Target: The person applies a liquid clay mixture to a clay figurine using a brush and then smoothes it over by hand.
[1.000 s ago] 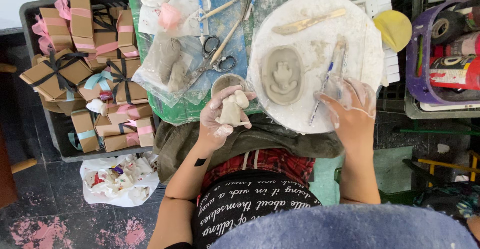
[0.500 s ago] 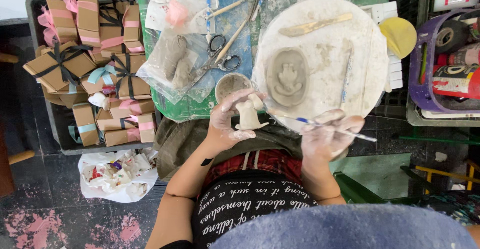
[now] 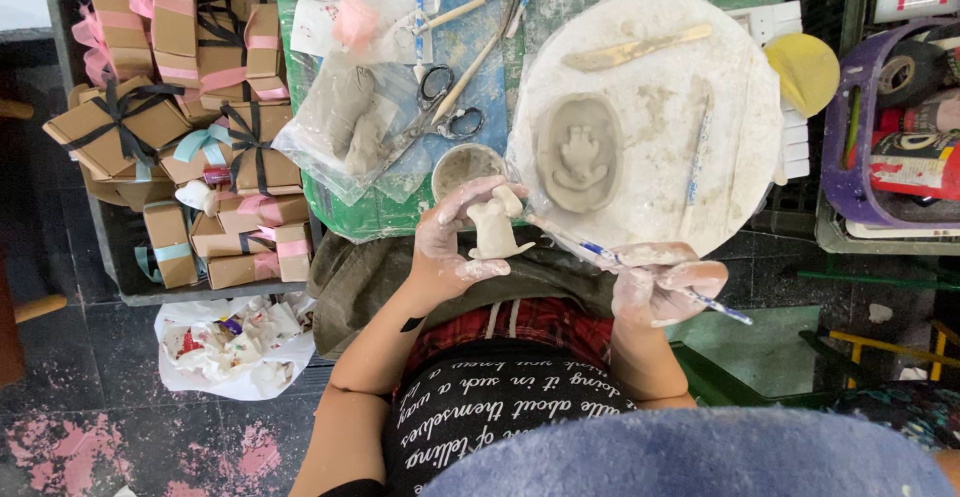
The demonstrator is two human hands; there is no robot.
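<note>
Tabletop (image 3: 400,212): green and blue, spattered with clay, littered with tools.
Round board (image 3: 740,127): white, on the right; an oval clay relief (image 3: 580,152) lies on it.
Crate of boxes (image 3: 190,117): far left, brown gift boxes tied with ribbons.
Left hand (image 3: 450,252): grip closed round a small clay figure (image 3: 497,229), held near the tabletop's near edge.
Right hand (image 3: 665,282): fingers pinched on a thin blue-handled tool (image 3: 600,250), tip touching the figure.
Cup (image 3: 465,167): just beyond the figure.

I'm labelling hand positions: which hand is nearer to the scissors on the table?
Left. The left hand, holding a small clay figure, sits just below the scissors. The right hand, gripping a thin brush, is farther off, below the round board.
</note>
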